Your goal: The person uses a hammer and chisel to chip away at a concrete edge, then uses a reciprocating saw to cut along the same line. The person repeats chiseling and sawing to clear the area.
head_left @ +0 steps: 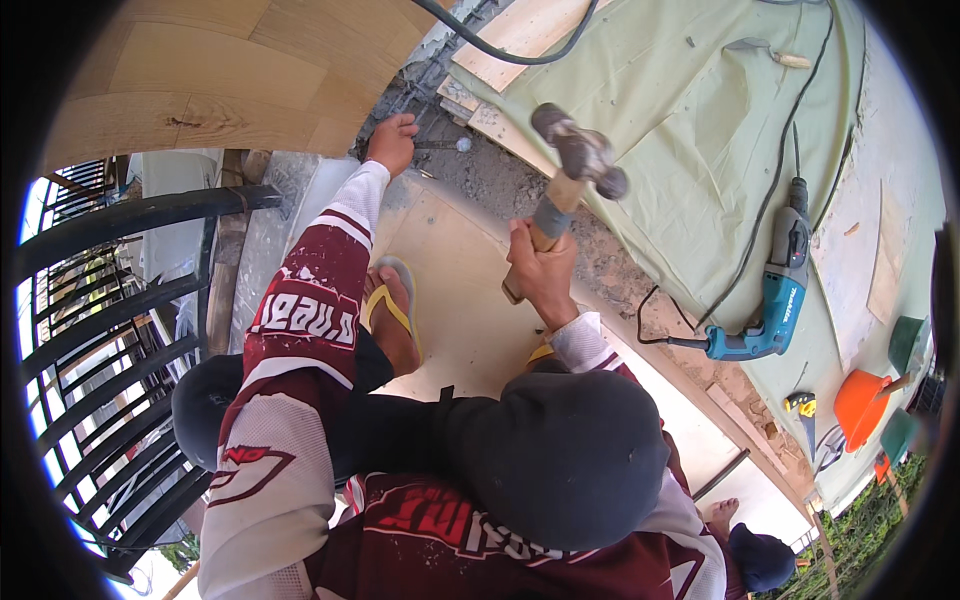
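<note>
My right hand [543, 268] grips the wooden handle of a hammer [582, 160], which has grey wrapping below its worn metal head. The hammer is raised, its head apart from anything below. Farther left, my left hand [392, 143] is closed at the edge of a rough broken concrete strip [475, 178]. From its fingers a thin metal rod, apparently a chisel [440, 145], points right and ends in a round pale head. The rod's other end is hidden by the hand and the wooden panel [215, 75].
A blue rotary hammer drill [765, 310] with its cord lies on a green sheet [700, 150] at right. Beyond are a trowel [780, 55], a yellow-handled saw [804, 415] and an orange container [860, 405]. Black railings [120, 320] stand left. A bare foot [725, 512] shows lower right.
</note>
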A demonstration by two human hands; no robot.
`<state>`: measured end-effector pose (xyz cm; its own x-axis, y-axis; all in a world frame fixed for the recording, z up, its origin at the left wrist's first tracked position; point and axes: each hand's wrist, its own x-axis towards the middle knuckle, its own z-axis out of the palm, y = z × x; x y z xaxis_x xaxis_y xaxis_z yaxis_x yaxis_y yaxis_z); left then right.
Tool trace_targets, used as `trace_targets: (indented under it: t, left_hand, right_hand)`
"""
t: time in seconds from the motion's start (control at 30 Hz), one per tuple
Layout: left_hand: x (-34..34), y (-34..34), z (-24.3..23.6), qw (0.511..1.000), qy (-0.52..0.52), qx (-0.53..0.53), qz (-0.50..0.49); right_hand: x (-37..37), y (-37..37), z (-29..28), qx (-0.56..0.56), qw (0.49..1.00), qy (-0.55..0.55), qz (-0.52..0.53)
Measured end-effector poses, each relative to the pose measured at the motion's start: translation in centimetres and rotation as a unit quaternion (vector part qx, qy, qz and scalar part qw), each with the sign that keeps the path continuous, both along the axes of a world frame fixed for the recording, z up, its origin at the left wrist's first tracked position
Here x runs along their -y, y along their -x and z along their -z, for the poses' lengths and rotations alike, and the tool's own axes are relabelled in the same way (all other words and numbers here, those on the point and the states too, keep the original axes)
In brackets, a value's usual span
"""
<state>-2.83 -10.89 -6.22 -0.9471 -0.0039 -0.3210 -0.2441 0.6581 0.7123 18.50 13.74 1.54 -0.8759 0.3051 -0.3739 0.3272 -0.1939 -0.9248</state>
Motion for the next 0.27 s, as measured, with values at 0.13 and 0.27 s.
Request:
trace_targets:
  t: [0.13,0.27]
  left_hand:
    - [-1.2,-1.4,-0.5,0.975,0.192,-0.005,0.114]
    - [-7.5,1.9,-3.8,0.918,0.305,0.068,0.245]
  right_hand:
    - [-0.1,-1.2,4.3,0.097,0.988,-0.032,-0.114]
    - [-8.1,-0.3,2.5,0.057,0.966,-0.244,-0.063]
